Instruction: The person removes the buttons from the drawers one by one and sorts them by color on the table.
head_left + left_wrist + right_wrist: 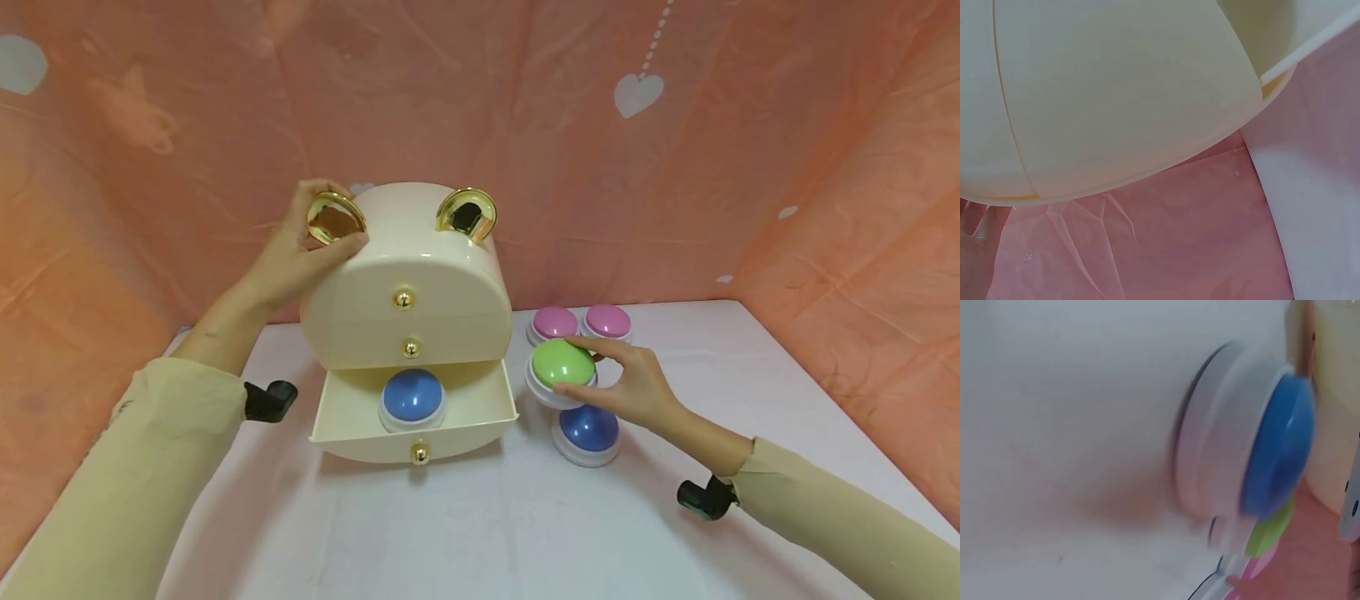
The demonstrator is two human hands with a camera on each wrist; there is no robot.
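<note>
Fingers [581,343] of the right hand [637,387] are curled round a green dome-shaped plastic button on a white base [561,367], thumb low on its near rim and the others over its far side, so the button is pinched from both sides and carried clear of the white worktop [480,533], just right of the open drawer. On the left hand [296,254] the fingers lie bent over the top left shoulder of the cream plastic half-round drawer box [408,279], wrapping the gold ear-shaped ornament [335,218] there; that grip appears to steady the light box while the drawer stands out.

The bottom drawer [341,412] is pulled forward and holds a blue dome button [411,398] inside it. A second blue dome button [587,432] sits on the worktop just below the lifted green one, and two pink dome buttons [581,322] stand side by side behind it, near the box's right flank. A second gold ear [467,212] tops the box.

The right palm covers part of the lower blue button. The left wrist view shows only the box's cream curve [1116,94] and pink backdrop sheet [1166,250]; no fingers are clear there. The right wrist view is blurred, with the blue button [1275,450] side-on and slivers of green and pink beneath.
</note>
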